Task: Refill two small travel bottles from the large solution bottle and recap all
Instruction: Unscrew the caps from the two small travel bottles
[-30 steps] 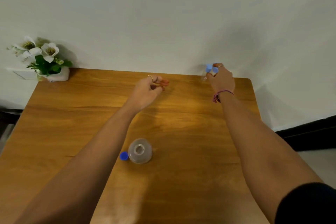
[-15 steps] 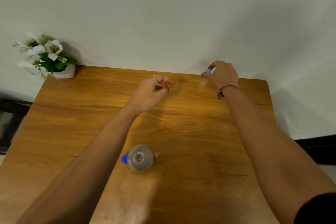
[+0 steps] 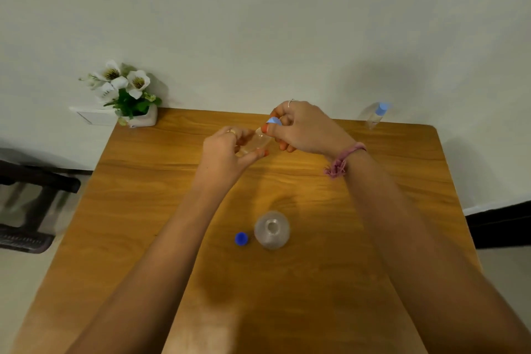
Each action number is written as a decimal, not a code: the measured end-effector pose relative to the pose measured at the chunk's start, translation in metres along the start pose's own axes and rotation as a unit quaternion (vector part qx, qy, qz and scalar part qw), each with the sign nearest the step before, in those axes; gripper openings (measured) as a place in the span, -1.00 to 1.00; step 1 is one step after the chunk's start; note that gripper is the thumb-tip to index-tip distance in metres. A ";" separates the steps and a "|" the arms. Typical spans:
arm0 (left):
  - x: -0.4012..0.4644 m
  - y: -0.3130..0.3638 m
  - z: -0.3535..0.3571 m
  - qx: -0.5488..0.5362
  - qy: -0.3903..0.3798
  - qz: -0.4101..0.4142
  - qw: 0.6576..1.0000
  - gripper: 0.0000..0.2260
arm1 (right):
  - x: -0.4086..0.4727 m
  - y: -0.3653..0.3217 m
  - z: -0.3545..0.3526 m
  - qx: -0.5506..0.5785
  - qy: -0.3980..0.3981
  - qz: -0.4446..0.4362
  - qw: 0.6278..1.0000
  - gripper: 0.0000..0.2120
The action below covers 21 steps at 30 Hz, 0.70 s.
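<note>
Wall (image 3: 258, 23): we see plain pale plaster behind the table, with soft shadows on it and no writing.
Table (image 3: 143, 210): we look down on a warm wood-grain top with rounded far corners, pushed against the wall.
Floor and room: we make out pale floor on both sides, and a dark piece of furniture (image 3: 34, 187) to the left, too blurred for us to name.
Flower pot (image 3: 140, 119): white pot with white flowers and green leaves, at the far left corner of the table.
Large solution bottle (image 3: 271, 229): clear, upright, uncapped, near the table's middle; we read no label or brand from above.
Left hand (image 3: 227, 155): we see the fingers curled around the clear body of a small travel bottle (image 3: 257, 142), tilted above the table's far half.
Right hand (image 3: 307, 129): fingertips pinch that bottle's light blue cap (image 3: 274, 121); a pink bracelet (image 3: 340, 161) circles the wrist.
Second travel bottle (image 3: 375, 115): capped in light blue, upright at the far right edge, well apart from the hands; any print is too small for us.
Dark blue cap (image 3: 241, 238): lying on the table just left of the large bottle.
</note>
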State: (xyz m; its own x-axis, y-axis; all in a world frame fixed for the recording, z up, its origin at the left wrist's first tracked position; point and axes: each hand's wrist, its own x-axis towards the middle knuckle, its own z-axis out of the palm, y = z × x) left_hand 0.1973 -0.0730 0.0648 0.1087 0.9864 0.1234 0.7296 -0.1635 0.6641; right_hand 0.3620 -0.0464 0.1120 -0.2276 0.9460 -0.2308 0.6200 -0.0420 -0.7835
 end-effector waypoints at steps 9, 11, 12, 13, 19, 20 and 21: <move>-0.067 -0.020 -0.066 -0.085 0.007 0.014 0.996 -0.65 | -0.034 -0.066 0.040 -0.155 -0.008 -0.216 0.964 -0.75; -0.080 -0.026 -0.078 -0.112 -0.005 0.011 0.994 -0.63 | -0.042 -0.077 0.049 -0.169 -0.014 -0.251 0.953 -0.76; -0.086 -0.030 -0.084 -0.126 -0.015 0.008 0.992 -0.64 | -0.046 -0.081 0.054 -0.167 -0.024 -0.265 0.949 -0.76; -0.093 -0.035 -0.089 -0.136 -0.028 0.008 0.990 -0.66 | -0.052 -0.087 0.058 -0.162 -0.039 -0.275 0.947 -0.76; -0.122 -0.058 -0.107 -0.157 -0.062 0.009 0.986 -0.61 | -0.087 -0.115 0.070 -0.199 -0.130 -0.154 0.959 -0.42; -0.126 -0.061 -0.108 -0.155 -0.061 0.008 0.986 -0.61 | -0.092 -0.121 0.075 -0.222 -0.116 -0.111 0.962 -0.32; -0.129 -0.062 -0.109 -0.156 -0.060 0.006 0.986 -0.63 | -0.094 -0.124 0.082 -0.253 -0.090 -0.080 0.960 -0.32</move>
State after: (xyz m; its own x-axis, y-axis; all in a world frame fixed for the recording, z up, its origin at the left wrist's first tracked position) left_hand 0.0642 -0.1917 0.0878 0.2080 0.9765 0.0569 0.4859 -0.1537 0.8604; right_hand 0.2452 -0.1566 0.1841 -0.4493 0.8539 -0.2626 0.8410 0.3051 -0.4468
